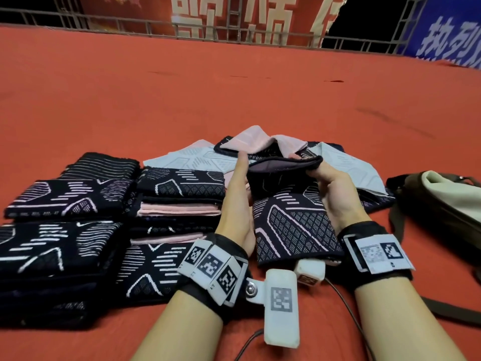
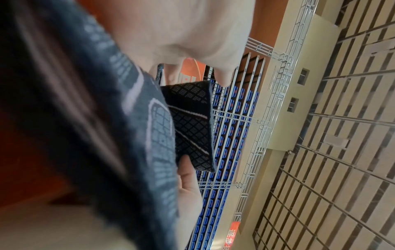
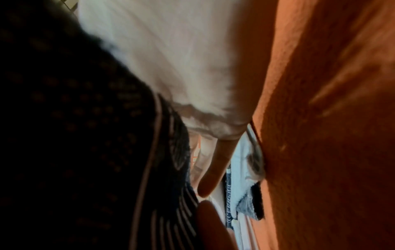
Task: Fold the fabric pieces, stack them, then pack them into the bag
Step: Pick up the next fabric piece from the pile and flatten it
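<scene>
Matt knitted cloth point(image 1: 294, 225), felt-like carpet point(image 1: 182, 100)

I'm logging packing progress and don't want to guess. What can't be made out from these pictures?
- Bag contents: head view, its flap covers the inside and the right edge cuts it off.
- Count of unfolded pieces: head view, they overlap, and the held fabric and both hands hide part.
- Right hand fingers: hidden under the fabric in the head view, dark and blurred in the right wrist view.
- Lower folded stacks: cut by the left edge.
</scene>
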